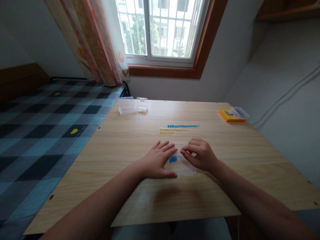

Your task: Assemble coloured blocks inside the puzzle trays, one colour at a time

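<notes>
A clear plastic board or shallow tray (183, 169) lies on the table in front of me, with a small patch of blue pieces (173, 159) on its left part. My left hand (158, 160) rests over the left side of the board, fingers spread around the blue patch. Above the board's right half, my right hand (201, 154) has thumb and index finger pinched together; anything between them is too small to make out. Just beyond the board are rows of tiny blue pieces (182, 126) and tiny yellow pieces (166, 132).
At the table's (130, 133) far left stand two clear plastic boxes, a larger box (126, 106) and a smaller box (142, 105). An orange-yellow box (231, 115) with a clear lid sits far right. A checked bed (50, 133) adjoins the left edge; a window is ahead.
</notes>
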A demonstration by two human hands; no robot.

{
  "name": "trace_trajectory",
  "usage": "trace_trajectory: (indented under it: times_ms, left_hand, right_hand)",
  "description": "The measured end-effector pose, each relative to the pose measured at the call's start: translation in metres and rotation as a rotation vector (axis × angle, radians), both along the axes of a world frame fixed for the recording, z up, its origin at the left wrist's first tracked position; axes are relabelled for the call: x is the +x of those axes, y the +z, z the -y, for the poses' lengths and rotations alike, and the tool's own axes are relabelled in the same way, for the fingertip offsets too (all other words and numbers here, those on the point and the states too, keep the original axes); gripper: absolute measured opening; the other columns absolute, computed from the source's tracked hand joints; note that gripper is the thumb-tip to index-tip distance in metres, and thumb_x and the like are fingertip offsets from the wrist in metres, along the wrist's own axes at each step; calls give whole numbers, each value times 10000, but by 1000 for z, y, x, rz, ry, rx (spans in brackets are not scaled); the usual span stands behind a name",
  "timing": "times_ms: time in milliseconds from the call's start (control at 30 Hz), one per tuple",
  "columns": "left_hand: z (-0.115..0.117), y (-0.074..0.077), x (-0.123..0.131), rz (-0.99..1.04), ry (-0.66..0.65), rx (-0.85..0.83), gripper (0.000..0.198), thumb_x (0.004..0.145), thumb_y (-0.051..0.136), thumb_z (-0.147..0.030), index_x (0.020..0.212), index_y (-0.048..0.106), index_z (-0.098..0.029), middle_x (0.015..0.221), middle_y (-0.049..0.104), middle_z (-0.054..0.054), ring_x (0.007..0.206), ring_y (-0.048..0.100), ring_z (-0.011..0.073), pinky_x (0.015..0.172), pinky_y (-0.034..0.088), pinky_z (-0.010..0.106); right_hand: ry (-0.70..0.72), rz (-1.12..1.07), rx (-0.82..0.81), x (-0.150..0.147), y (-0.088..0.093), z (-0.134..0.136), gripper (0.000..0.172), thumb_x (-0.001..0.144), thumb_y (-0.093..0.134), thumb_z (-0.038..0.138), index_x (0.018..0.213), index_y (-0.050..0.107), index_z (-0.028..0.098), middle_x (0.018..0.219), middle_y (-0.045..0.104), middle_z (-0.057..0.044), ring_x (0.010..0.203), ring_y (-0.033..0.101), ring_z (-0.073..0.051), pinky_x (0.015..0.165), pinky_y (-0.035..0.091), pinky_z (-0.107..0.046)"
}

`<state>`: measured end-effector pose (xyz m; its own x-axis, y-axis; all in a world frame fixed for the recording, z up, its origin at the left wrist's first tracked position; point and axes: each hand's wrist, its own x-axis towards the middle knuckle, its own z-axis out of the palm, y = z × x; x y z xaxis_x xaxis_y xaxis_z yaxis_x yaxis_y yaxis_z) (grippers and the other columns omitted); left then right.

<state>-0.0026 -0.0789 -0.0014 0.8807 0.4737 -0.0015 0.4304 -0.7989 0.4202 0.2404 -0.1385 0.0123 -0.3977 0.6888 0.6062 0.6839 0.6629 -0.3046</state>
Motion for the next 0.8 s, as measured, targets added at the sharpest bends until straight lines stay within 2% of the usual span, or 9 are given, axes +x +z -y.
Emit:
trace_trajectory:
  times_ms: [133, 233, 367, 467, 633, 800]
  left_hand:
    - [1, 3, 0, -20, 2, 4, 1012, 759, 674, -794, 1562, 431, -228, 1651, 362, 157, 1542, 264, 419, 1261, 142, 626]
    - [1, 4, 0, -35, 1, 9, 1002, 763, 664, -798, 1553, 444, -223, 1658, 348, 155, 1545, 259, 414, 1264, 139, 620]
    - [1, 5, 1, -31, -2, 11, 1001, 765, 669, -790, 1549, 448, -209, 1652, 358, 160, 1545, 257, 416, 1262, 129, 633]
    - [1, 4, 1, -27, -5, 8, 1011, 761, 680, -783, 1551, 446, -197, 1652, 359, 163, 1546, 252, 418, 1266, 121, 631]
    - [2, 3, 1, -32, -6, 10, 1015, 770, 656, -799, 1560, 431, -203, 1656, 355, 150, 1553, 243, 400, 1271, 119, 617]
    - [2, 2, 1, -30, -7, 15, 1014, 774, 638, -811, 1563, 424, -211, 1662, 346, 140, 1558, 232, 395, 1276, 108, 609]
  right_hand:
    - [-75, -57, 81, 5, -1, -6, 197, 980, 612, 255, 824, 718, 201, 667, 662, -30, 665, 552, -181, 707, 430, -345]
    - [-155, -72, 109, 9, 1, -11, 171, 975, 613, 246, 870, 743, 213, 750, 709, -53, 742, 594, -209, 767, 456, -376]
    - [-193, -14, 92, 14, 6, -23, 168, 966, 609, 224, 977, 776, 213, 875, 742, -76, 850, 620, -230, 844, 472, -398]
    - [-220, 51, 61, 23, 12, -41, 190, 952, 613, 221, 991, 798, 207, 911, 749, -84, 896, 623, -242, 880, 471, -405]
    - [-408, 50, -97, 41, 26, -88, 168, 897, 676, 241, 966, 825, 209, 993, 762, -92, 992, 658, -257, 979, 459, -419]
    - [-515, 202, -305, 25, 25, -125, 189, 900, 676, 267, 1004, 833, 256, 1213, 731, -70, 1171, 626, -250, 1086, 424, -391]
